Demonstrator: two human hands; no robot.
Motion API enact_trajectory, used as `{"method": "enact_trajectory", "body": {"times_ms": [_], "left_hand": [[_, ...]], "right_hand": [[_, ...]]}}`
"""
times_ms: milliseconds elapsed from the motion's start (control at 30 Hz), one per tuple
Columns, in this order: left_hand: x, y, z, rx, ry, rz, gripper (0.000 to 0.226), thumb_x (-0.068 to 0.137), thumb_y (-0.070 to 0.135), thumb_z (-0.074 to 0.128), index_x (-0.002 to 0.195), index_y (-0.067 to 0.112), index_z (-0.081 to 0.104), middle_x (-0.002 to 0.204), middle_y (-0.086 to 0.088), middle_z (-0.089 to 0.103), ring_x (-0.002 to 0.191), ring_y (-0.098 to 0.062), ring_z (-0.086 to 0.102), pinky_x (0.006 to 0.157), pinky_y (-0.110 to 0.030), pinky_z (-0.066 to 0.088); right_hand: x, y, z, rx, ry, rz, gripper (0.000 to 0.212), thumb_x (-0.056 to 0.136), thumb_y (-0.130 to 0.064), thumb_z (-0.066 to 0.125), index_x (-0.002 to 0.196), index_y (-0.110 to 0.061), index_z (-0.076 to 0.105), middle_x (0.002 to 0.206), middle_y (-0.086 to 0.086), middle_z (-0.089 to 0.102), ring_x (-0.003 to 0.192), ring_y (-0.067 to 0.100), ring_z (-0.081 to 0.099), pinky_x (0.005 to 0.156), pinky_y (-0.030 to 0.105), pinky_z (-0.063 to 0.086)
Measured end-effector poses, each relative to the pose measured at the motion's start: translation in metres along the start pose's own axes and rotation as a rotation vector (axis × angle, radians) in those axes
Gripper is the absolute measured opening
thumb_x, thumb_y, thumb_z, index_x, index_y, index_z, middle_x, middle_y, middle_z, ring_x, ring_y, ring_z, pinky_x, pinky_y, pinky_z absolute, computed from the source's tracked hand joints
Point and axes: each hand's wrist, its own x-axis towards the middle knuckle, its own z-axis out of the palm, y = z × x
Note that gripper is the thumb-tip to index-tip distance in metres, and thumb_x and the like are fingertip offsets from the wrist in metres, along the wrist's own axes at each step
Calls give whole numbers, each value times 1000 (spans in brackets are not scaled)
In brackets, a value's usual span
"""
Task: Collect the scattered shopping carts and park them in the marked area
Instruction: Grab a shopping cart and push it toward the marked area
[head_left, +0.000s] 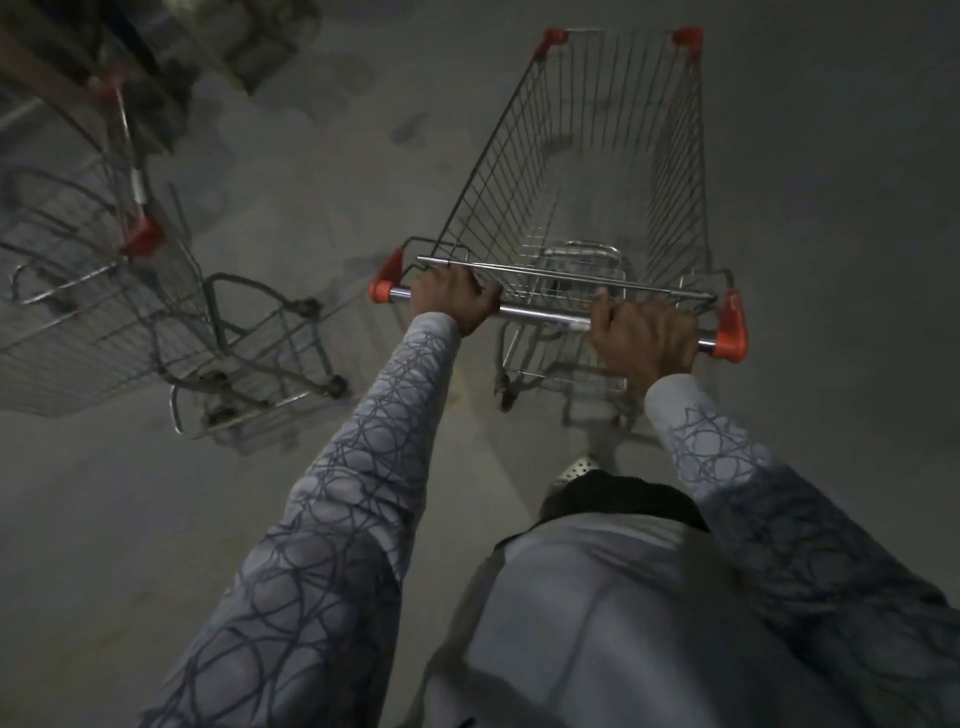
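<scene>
Wire shopping cart (587, 171), red corners; both hands grip its handle (545, 314).

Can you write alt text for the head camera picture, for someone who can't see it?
Seen from above, a person's left hand and right hand grip the silver handle of a wire shopping cart that looks empty. A second cart stands blurred to its left on a dim grey floor.

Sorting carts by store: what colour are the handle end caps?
Red-orange end caps, clearest in head view.
</scene>
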Motion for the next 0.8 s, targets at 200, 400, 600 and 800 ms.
{"method": "enact_trajectory", "body": {"times_ms": [200, 400, 600, 800], "left_hand": [[65, 0, -3, 1, 30, 97, 57, 93, 54, 33, 91, 11, 70, 94, -15, 70, 85, -35, 65, 64, -35, 29], [115, -3, -6, -46, 86, 197, 55, 95, 51, 35, 88, 11, 72, 92, -17, 70, 84, -35, 65, 65, -35, 30], [171, -9, -3, -136, 147, 291, 57, 89, 50, 30, 76, 10, 68, 79, -16, 69, 73, -35, 65, 63, -34, 32], [232, -13, -6, -122, 131, 457, 55, 93, 51, 35, 78, 11, 70, 79, -15, 69, 76, -35, 65, 64, -35, 32]], "right_hand": [[52, -5, 3, 7, 27, 111, 66, 102, -46, 31, 69, -7, 72, 70, 18, 68, 66, 33, 66, 62, 33, 36], [87, -14, 5, 12, 36, 197, 63, 102, -46, 32, 76, -6, 73, 79, 19, 71, 74, 36, 69, 68, 36, 41], [118, -29, 16, -17, 84, 313, 56, 101, -44, 39, 68, -10, 70, 68, 15, 69, 65, 32, 67, 63, 33, 39], [143, -49, 36, -213, 267, 512, 49, 93, -38, 57, 52, -12, 64, 50, 10, 61, 46, 30, 59, 50, 26, 36]]}}
